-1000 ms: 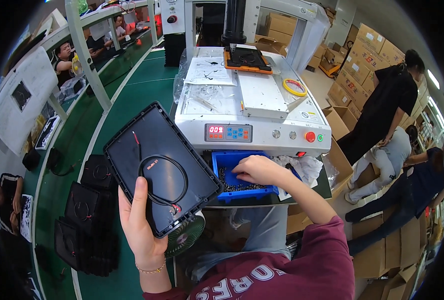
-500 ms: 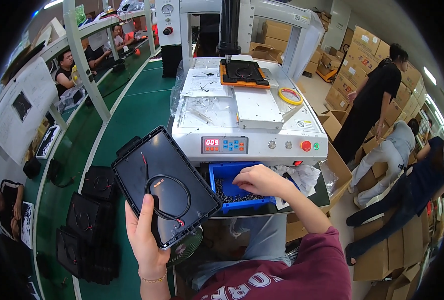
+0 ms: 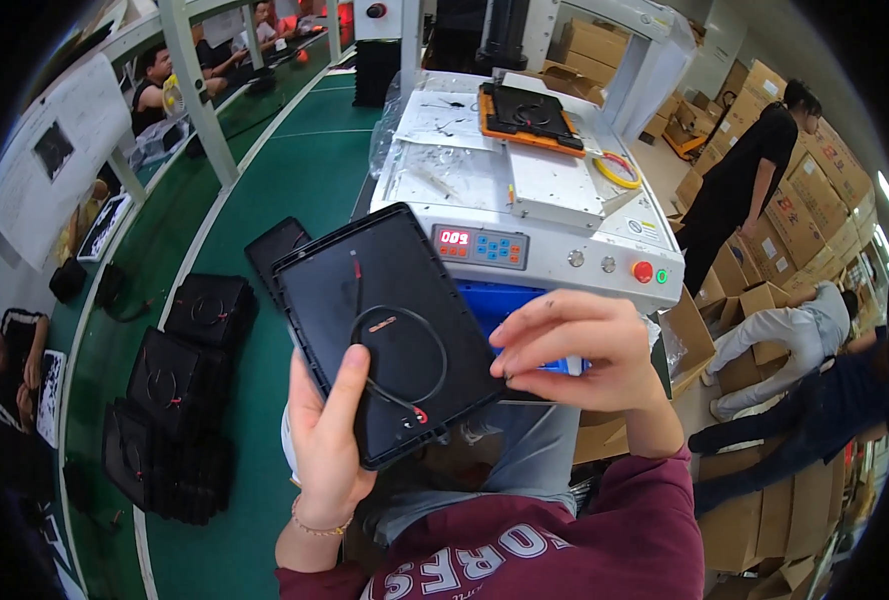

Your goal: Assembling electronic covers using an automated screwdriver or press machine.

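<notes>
- Watching from the head view: left hand [image 3: 326,455] holds a flat black rectangular plastic panel [image 3: 389,325] from below, palm under its lower-left corner, thumb lying up over the near face. Closed on the panel.
- Panel sits tilted in the air over my lap, in front of a white benchtop machine [image 3: 504,190]. It rests on nothing but the hand.
- Right hand [image 3: 574,350] hovers at the panel's right edge, fingers curled and pinched together. They may hold something small; I cannot tell. Whether the fingertips touch the panel edge is also unclear.
- A thin black wire loop [image 3: 404,350] lies on the panel face, with small red bits at its top and bottom ends.
- Handling judgement: one hand carries the panel with no visible sag, so I judge it stiff and light. The smooth, faintly glossy surface looks likely to slide on a bare palm.
- Best hold, in my view: by the raised rim or a corner, thumb on top as now. Keep clear of the wire; it looks thin, loose and easy to snag or pull off.
- A blue plastic bin [image 3: 499,300] sits behind the panel, under the machine's front.
- An orange-framed black tray [image 3: 524,115] rests on the machine top, and a yellow ring [image 3: 616,170] lies near it.
- Stacks of similar black panels [image 3: 179,390] lie on the green floor [image 3: 294,170] to my left.
- Other people work nearby, well apart from my hands.
</notes>
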### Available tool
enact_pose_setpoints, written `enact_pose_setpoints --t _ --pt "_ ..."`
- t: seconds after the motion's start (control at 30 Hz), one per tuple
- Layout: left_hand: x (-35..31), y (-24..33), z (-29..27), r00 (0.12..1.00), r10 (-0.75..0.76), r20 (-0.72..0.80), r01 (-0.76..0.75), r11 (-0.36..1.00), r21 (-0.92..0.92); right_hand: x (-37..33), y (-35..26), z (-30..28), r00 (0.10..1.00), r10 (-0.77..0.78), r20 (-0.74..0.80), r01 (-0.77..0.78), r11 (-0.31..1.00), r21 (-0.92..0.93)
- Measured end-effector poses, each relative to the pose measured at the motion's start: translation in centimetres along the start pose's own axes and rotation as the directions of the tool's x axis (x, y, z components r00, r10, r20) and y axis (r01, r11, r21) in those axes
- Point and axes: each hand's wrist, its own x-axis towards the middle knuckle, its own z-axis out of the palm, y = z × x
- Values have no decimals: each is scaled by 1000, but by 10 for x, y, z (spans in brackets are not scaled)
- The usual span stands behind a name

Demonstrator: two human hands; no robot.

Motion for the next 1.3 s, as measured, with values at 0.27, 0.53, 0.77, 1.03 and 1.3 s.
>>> enact_pose_setpoints --t 0.27,0.53,0.77,1.03,1.3 --pt "-3 -7 -1 1000 -1 25 1 1000 -12 3 -14 35 990 11 139 -19 998 53" --pt "1 -6 -3 999 12 44 -12 1000 -18 10 -9 36 981 -56 187 82 987 -136" --pt "4 -3 -2 999 20 37 -19 999 -36 8 -12 37 989 16 146 6 989 -150" --pt "1 -3 -1 998 -48 29 51 994 -96 20 -26 31 990 139 38 -116 924 -364" --pt "-13 -24 11 995 103 -19 -104 987 -120 51 -13 44 924 318 211 -170 838 -518"
